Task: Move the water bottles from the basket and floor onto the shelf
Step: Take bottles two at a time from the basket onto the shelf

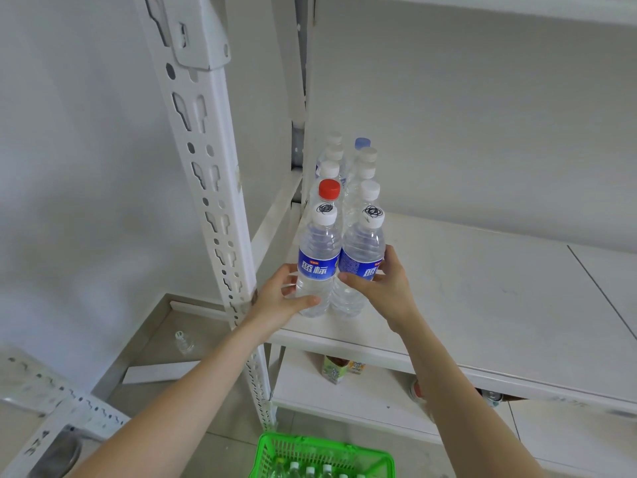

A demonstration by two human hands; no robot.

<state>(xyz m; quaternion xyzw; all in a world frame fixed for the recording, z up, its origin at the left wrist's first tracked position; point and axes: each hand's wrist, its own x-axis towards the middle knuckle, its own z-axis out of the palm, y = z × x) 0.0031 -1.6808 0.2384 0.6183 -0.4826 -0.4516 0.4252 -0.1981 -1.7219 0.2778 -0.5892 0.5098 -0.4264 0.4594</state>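
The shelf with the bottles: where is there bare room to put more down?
Bare: the shelf board right of the two bottle rows, back to the wall and past the seam. Crowded: the left end beside the post, where the rows stand close and the left hand and right hand grip the front bottles.

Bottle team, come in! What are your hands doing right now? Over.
Left hand grips left bottle, right hand grips right bottle. Both upright on shelf, fronting two rows. More bottles wait in green basket. Nothing blocking.
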